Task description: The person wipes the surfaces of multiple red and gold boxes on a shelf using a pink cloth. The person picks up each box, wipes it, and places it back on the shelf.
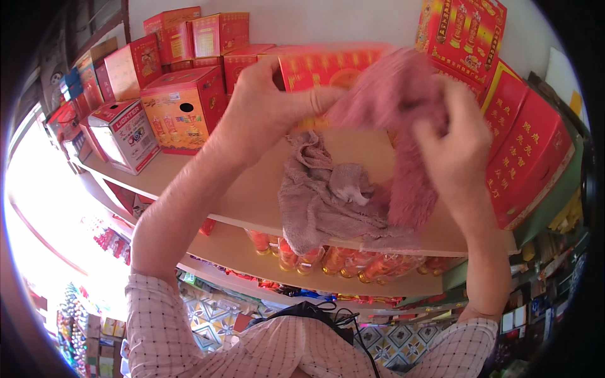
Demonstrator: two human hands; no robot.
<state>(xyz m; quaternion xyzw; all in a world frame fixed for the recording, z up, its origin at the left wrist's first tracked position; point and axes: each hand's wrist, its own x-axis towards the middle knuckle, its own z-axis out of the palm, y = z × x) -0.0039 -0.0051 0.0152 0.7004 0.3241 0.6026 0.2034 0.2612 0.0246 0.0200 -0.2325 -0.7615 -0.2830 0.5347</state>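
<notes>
My left hand (264, 106) grips a red-and-gold printed cardboard box (314, 71) at its left side, the thumb lying across the front. In my right hand (456, 141) is a fluffy pink cloth (416, 184), bunched and blurred by motion. Part of the cloth covers the box's right side, and its tail hangs down towards the shelf. Below both hands, a crumpled greyish-mauve towel (312, 203) rests on the wooden shelf (248, 193), drooping over its front edge.
Red boxes (175, 111) and a white-and-red lighter carton (125, 137) stand to the left. Tall red boxes (529, 146) line the right, beneath another printed box (465, 38). Red-and-gold wrapped goods (347, 262) fill the lower shelf. A dark cable (361, 338) hangs at my chest.
</notes>
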